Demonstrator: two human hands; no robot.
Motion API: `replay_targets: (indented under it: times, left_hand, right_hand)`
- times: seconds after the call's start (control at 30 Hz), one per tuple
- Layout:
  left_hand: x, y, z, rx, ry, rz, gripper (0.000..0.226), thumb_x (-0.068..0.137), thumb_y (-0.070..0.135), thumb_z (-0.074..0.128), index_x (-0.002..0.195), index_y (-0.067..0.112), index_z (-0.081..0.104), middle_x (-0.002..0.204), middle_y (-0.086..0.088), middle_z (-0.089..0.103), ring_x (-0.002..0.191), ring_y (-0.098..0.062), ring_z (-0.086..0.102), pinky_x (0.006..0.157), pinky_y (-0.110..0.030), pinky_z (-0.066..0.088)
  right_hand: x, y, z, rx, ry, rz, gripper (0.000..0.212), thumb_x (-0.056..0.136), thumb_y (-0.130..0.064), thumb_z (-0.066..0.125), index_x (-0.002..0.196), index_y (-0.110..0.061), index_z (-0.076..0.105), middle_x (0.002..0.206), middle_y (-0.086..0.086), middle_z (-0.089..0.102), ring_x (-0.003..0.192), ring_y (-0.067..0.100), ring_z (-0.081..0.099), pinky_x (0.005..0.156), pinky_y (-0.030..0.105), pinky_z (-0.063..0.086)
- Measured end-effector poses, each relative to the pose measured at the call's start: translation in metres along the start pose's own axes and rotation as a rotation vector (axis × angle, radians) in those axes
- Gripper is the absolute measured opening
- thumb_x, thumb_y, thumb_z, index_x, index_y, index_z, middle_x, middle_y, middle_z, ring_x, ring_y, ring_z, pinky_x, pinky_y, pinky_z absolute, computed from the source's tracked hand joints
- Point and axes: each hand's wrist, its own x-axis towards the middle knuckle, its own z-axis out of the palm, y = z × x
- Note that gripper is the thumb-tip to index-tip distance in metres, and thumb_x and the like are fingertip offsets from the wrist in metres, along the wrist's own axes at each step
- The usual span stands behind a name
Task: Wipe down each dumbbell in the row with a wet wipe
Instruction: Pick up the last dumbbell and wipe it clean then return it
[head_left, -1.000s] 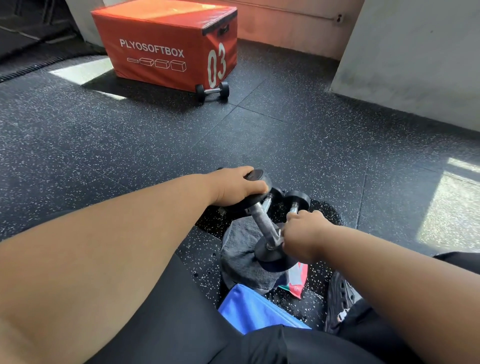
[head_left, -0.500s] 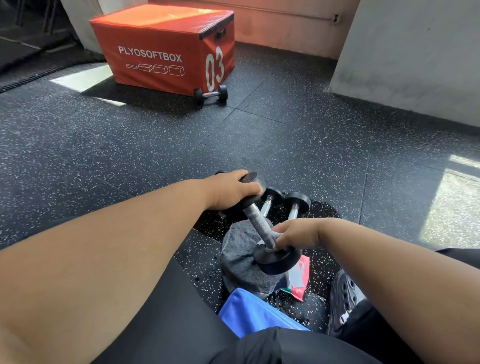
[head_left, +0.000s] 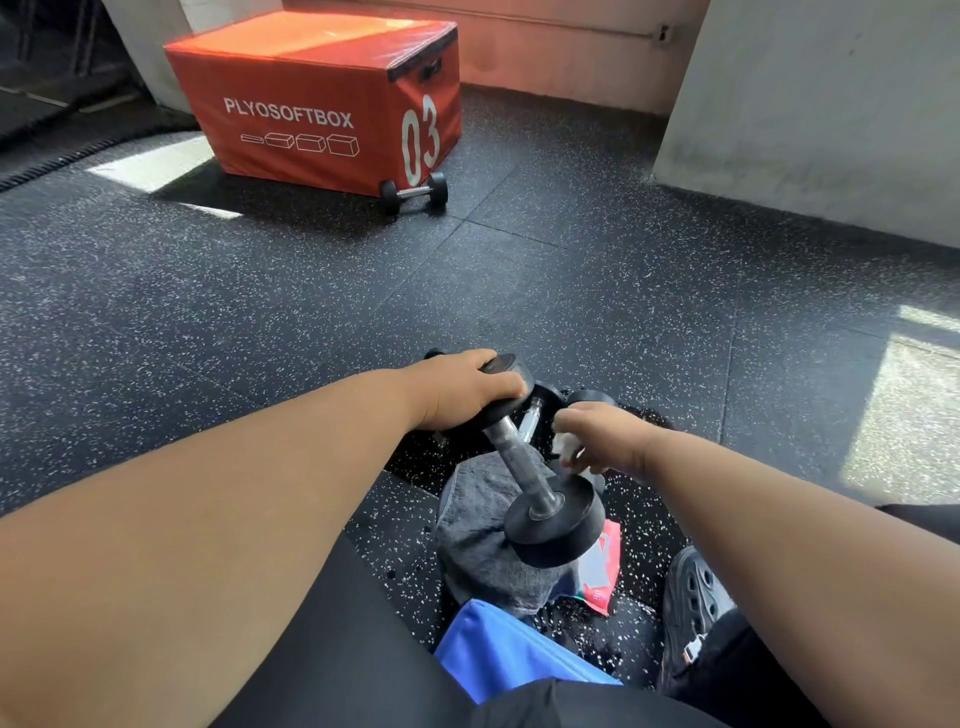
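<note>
Two hands on one tilted dumbbell (head_left: 524, 470) — wipe beside the handle.
Near end rests on a grey towel (head_left: 480, 545); left hand (head_left: 462, 389) clasps the far head, right hand (head_left: 602, 441) pinches a white wet wipe (head_left: 563, 447). More dumbbells (head_left: 540, 410) just behind; another dumbbell (head_left: 414, 191) far off by the red plyo box (head_left: 317, 98).

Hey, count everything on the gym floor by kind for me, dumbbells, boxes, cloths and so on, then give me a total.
Dumbbells: 4, one held in the left hand, two behind it, one by the box
Plyo boxes: 1
Grey cloths: 1
White wipes: 1, in the right hand
Wipe packets: 1
Total: 8
</note>
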Motion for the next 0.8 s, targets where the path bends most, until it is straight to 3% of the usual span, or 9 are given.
replay_targets:
  times: [0.07,0.13,0.23,0.3,0.37,0.43,0.5,0.63,0.8]
  left_hand:
    - [0.003,0.005,0.001,0.007,0.006,0.011,0.101,0.081,0.082,0.055,0.168,0.039,0.029,0.167,-0.002,0.044,0.145,-0.03,0.048,0.119,-0.044,0.037]
    - [0.005,0.011,0.004,0.006,0.005,0.027,0.099,0.083,0.079,0.058,0.168,0.038,0.03,0.168,-0.003,0.043,0.148,-0.029,0.046,0.119,-0.042,0.035]
    - [0.014,0.019,0.006,0.038,0.012,0.057,0.112,0.067,0.088,0.054,0.166,0.039,0.034,0.167,-0.003,0.046,0.146,-0.028,0.049,0.118,-0.042,0.038]
    - [0.02,0.024,0.008,0.038,0.023,0.086,0.12,0.059,0.094,0.053,0.165,0.04,0.037,0.165,-0.002,0.047,0.145,-0.026,0.05,0.119,-0.043,0.038]
    - [0.027,0.029,0.01,0.024,0.031,0.124,0.121,0.056,0.096,0.054,0.164,0.042,0.039,0.163,-0.002,0.046,0.146,-0.025,0.049,0.12,-0.041,0.036]
    - [0.033,0.034,0.013,0.003,0.032,0.165,0.114,0.063,0.092,0.061,0.163,0.043,0.039,0.159,-0.003,0.045,0.141,-0.024,0.05,0.114,-0.037,0.037]
    - [0.041,0.041,0.016,-0.023,0.026,0.212,0.101,0.079,0.081,0.072,0.165,0.041,0.036,0.158,-0.002,0.043,0.136,-0.021,0.051,0.108,-0.033,0.037]
    - [0.051,0.053,0.025,0.022,0.033,0.25,0.095,0.091,0.071,0.069,0.169,0.039,0.026,0.169,-0.001,0.03,0.151,-0.023,0.04,0.119,-0.039,0.032]
    - [0.074,0.054,0.028,0.081,0.008,0.171,0.088,0.094,0.077,0.058,0.168,0.042,0.026,0.173,0.0,0.024,0.152,-0.026,0.04,0.123,-0.046,0.031]
  right_hand:
    - [0.0,-0.001,0.01,0.218,-0.11,-0.004,0.033,0.086,-0.035,0.07,0.11,-0.015,0.061,0.093,0.009,0.068,0.073,0.02,0.066,0.066,0.031,0.049]
    - [0.002,-0.003,0.025,0.311,-0.188,-0.106,0.047,0.08,-0.035,0.078,0.12,-0.016,0.063,0.101,0.005,0.068,0.09,0.018,0.067,0.083,0.037,0.054]
    - [0.016,-0.001,0.053,0.348,-0.063,-0.2,0.052,0.08,-0.033,0.088,0.117,-0.007,0.065,0.093,0.011,0.071,0.085,0.024,0.069,0.089,0.052,0.061]
    - [0.025,0.002,0.066,0.376,0.085,-0.156,0.056,0.077,-0.043,0.09,0.116,-0.01,0.066,0.086,0.009,0.072,0.074,0.02,0.067,0.081,0.054,0.063]
    - [0.027,0.004,0.07,0.423,0.166,-0.167,0.048,0.081,-0.046,0.085,0.113,-0.014,0.067,0.084,0.011,0.071,0.067,0.018,0.061,0.068,0.046,0.059]
    - [0.025,0.002,0.066,0.441,0.231,-0.182,0.036,0.086,-0.046,0.078,0.107,-0.017,0.069,0.083,0.017,0.071,0.063,0.018,0.058,0.061,0.039,0.053]
    - [0.023,0.001,0.059,0.487,0.33,-0.157,0.026,0.092,-0.039,0.073,0.102,-0.015,0.07,0.073,0.012,0.067,0.061,0.018,0.058,0.057,0.034,0.053]
    - [0.035,0.021,0.036,0.694,0.429,-0.025,0.034,0.096,-0.044,0.071,0.095,-0.011,0.063,0.058,0.002,0.061,0.05,0.021,0.054,0.05,0.031,0.046]
    - [0.057,0.057,-0.001,0.951,0.504,0.233,0.014,0.099,-0.021,0.066,0.091,-0.009,0.063,0.055,0.004,0.054,0.047,0.017,0.049,0.051,0.029,0.043]
